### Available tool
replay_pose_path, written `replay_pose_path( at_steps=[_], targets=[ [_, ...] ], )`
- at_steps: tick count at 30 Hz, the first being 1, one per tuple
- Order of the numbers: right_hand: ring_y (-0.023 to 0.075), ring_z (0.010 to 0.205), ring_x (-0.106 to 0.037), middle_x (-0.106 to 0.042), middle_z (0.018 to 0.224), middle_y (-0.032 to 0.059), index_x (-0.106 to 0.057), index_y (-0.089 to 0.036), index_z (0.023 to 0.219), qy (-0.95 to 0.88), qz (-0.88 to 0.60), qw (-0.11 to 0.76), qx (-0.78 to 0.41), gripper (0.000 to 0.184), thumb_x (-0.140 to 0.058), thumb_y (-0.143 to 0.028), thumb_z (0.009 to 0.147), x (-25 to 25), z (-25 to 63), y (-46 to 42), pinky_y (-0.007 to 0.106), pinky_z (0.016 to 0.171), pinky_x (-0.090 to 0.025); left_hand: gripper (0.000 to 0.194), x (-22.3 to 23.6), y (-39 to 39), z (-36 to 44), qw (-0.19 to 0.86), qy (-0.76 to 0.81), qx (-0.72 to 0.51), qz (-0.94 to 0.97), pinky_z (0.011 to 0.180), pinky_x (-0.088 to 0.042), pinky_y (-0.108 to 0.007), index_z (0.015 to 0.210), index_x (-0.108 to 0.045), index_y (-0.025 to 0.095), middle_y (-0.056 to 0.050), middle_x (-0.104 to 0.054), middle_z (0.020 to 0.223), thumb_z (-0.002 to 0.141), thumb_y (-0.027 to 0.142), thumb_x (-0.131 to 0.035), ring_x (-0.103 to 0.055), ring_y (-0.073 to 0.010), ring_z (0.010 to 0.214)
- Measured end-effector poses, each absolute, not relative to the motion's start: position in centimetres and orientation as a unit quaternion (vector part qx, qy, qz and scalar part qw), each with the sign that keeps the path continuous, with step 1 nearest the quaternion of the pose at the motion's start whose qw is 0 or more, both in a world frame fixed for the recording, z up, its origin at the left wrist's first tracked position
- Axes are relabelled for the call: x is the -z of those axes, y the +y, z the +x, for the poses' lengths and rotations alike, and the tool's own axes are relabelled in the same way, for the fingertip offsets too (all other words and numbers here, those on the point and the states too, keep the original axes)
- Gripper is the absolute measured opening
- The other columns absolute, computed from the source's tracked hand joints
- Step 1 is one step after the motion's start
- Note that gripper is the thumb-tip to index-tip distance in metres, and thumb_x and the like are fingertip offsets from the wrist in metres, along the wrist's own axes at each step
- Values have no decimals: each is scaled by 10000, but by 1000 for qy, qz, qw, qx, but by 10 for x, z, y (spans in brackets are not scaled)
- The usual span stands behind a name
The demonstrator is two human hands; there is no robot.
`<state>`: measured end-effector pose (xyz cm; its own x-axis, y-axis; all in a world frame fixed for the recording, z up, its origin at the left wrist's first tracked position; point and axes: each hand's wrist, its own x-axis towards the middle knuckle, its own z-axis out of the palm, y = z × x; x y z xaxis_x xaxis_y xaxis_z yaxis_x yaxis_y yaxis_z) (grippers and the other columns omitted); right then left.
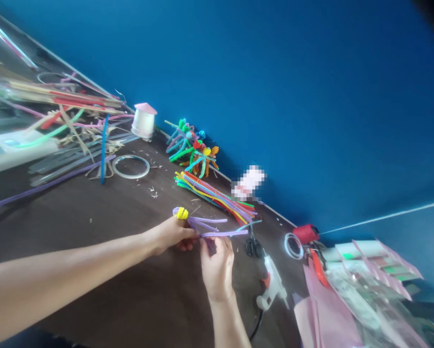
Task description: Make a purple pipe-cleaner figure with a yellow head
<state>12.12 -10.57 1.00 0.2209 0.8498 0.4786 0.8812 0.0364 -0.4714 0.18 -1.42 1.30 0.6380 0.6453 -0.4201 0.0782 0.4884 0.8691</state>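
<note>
Between my two hands is a figure made of purple pipe cleaners [209,222], with a yellow pipe cleaner [181,213] coiled near its left end. My left hand [175,234] is closed on it just below the yellow coil. My right hand [218,263] pinches one of the purple strands near its base, thumb and fingers together. Several loose purple ends stick out to the right. Just beyond my hands lies a bundle of pipe cleaners [217,195] in many colours.
Finished-looking pipe cleaner figures [198,150] stand along the blue wall. To the right are black scissors [253,246], a white glue gun [274,285], red thread [306,234] and pink paper [325,309]. A clear ring [131,166] and a white pot [143,122] are at left.
</note>
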Motion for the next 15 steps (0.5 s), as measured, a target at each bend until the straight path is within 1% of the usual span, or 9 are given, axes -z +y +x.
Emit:
replay_pose_path(
  at_steps=[5,10,15],
  targets=[
    [180,774,-541,-607,775,52,-581,-171,793,-640,-682,352,29,73,-520,-134,778,-11,121,-106,323,737,-408,154,-10,-14,2,763,378,-186,491,424,-378,-213,576,-553,117,-17,-554,538,582,258,-614,-516,-116,457],
    [160,716,-508,-565,713,30,-585,-178,782,-682,-654,327,23,171,-446,-79,797,-16,120,-106,312,704,-387,155,-9,-15,2,767,367,-188,492,438,-376,-222,532,-546,133,-4,-520,469,581,263,-613,-478,-109,433],
    [161,746,-511,-574,751,34,-596,-186,798,-695,-639,329,4,215,-423,-58,791,-17,120,-107,334,751,-374,184,-11,-15,1,785,368,-184,464,444,-373,-220,534,-543,122,3,-515,455,573,282,-625,-465,-99,422]
  ],
)
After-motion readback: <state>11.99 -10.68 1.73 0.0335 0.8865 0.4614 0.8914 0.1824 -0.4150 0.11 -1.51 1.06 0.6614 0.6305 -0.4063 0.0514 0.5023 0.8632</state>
